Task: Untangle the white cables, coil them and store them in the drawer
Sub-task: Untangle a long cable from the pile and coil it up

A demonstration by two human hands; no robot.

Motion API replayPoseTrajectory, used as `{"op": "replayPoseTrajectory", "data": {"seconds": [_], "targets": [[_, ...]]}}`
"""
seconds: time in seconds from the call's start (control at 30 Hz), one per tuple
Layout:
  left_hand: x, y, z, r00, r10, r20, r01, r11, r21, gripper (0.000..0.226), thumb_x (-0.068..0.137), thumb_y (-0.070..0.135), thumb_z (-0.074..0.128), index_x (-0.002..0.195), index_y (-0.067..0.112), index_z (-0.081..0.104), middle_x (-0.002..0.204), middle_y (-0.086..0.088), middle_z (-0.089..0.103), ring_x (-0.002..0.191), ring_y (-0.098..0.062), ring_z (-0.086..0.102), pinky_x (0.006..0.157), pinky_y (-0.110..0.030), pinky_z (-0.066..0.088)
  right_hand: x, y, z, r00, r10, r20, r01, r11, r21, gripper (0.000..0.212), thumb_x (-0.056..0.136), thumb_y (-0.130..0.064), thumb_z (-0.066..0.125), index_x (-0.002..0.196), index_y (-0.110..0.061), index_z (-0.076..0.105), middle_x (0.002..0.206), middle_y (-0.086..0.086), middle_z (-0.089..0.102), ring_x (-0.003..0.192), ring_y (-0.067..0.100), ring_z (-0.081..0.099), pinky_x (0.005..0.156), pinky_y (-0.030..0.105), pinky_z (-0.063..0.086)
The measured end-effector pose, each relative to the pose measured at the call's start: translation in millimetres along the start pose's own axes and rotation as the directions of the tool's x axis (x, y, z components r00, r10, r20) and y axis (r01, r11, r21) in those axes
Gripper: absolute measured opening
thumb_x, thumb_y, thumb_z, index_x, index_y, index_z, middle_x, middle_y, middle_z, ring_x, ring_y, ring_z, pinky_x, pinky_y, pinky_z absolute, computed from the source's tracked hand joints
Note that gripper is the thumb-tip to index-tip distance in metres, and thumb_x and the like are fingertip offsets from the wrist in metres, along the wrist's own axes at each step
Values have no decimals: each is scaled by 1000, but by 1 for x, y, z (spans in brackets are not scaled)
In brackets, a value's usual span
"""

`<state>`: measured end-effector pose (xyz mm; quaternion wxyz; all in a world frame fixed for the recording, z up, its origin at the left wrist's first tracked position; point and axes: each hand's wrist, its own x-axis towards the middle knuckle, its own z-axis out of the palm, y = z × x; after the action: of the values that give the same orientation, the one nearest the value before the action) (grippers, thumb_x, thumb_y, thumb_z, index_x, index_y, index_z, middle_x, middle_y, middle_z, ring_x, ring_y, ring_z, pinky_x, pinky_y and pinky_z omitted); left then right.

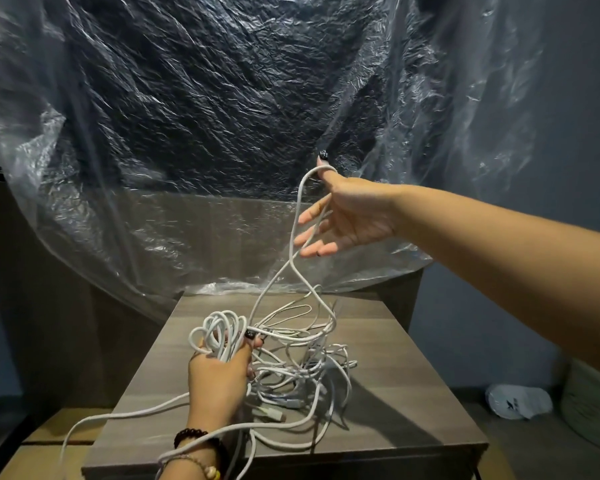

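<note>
The white cables [291, 372] lie mostly in a knot on the wooden cabinet top [413, 393] — I judge only one coil begun, the drawer step untouched. My left hand [219, 379] grips a bundle of loops just above the top; my right hand [350, 213] is raised, fingers spread, one strand hooked over the thumb.

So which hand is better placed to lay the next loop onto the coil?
Right hand: it lifts the free cable strand, hooked over its thumb. The left hand already grips the coil above the table.
</note>
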<state>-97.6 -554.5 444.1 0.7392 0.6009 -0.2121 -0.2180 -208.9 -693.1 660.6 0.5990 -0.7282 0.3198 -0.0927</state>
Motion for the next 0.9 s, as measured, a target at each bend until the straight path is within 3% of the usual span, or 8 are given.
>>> {"op": "replayPoseTrajectory", "data": {"seconds": [0.1, 0.23, 0.37, 0.43, 0.5, 0.7, 0.8, 0.9], "targets": [[0, -2, 1, 1000, -12, 0, 12, 1000, 6, 14, 84, 7, 70, 70, 5, 70, 40, 3, 55, 38, -9, 45, 34, -15, 34, -3, 4, 0, 995, 79, 57, -80, 997, 20, 89, 84, -78, 10, 111, -2, 49, 100, 27, 68, 66, 28, 71, 46, 27, 57], [-2, -4, 3, 999, -32, 1, 32, 999, 28, 22, 82, 7, 72, 62, 7, 66, 38, 3, 54, 37, -9, 46, 33, -15, 35, -2, 14, -2, 991, 121, 63, -123, 992, 40, 102, 75, -86, 15, 129, -2, 36, 123, 35, 56, 90, 39, 70, 67, 39, 61], [-1, -9, 1, 996, -84, -23, 85, 995, 49, 19, 84, 12, 72, 70, -1, 66, 54, -10, 59, 49, -20, 52, 45, -25, 41, -4, 44, 9, 989, 139, -50, -146, 971, -188, 78, 91, -67, 33, 126, 3, 39, 98, 28, 65, 77, 34, 70, 65, 34, 59], [-1, -11, 0, 994, -106, -31, 108, 993, 50, 17, 84, 12, 71, 73, 0, 65, 57, -12, 60, 52, -23, 54, 48, -27, 44, -14, 59, 12, 994, 73, -76, -101, 858, -504, 45, 96, -39, 54, 110, 3, 55, 90, 19, 67, 77, 32, 70, 64, 31, 59], [0, -13, 0, 992, -121, -28, 122, 992, 34, 16, 84, 11, 70, 73, 1, 63, 59, -14, 61, 53, -25, 56, 50, -31, 48, -32, 67, 12, 996, -5, -88, -55, 745, -665, 29, 92, -28, 64, 97, 0, 64, 88, 16, 70, 77, 29, 72, 62, 29, 58], [5, -17, 4, 989, -146, -33, 144, 988, -49, 22, 82, 4, 70, 62, 4, 62, 49, -9, 51, 46, -20, 46, 53, -31, 44, -78, 107, 46, 979, -179, -100, 88, 806, -586, 14, 87, -23, 69, 92, -10, 71, 79, 9, 73, 65, 17, 71, 63, 27, 60], [6, -18, 6, 980, -201, -11, 197, 971, -138, 14, 76, 1, 74, 66, 2, 64, 48, -7, 48, 46, -18, 42, 54, -28, 40, -63, 138, 78, 926, -354, -131, 155, 672, -725, 20, 86, -27, 69, 104, -21, 72, 81, -3, 72, 63, 2, 64, 65, 14, 51], [2, -16, 6, 988, -155, -16, 153, 985, -74, 13, 77, 2, 73, 66, 5, 66, 45, -3, 51, 42, -17, 44, 47, -26, 40, -31, 160, 95, 864, -448, -232, 111, 618, -778, 33, 85, -39, 66, 116, -26, 67, 88, -7, 69, 83, 7, 62, 78, 25, 51]]}}
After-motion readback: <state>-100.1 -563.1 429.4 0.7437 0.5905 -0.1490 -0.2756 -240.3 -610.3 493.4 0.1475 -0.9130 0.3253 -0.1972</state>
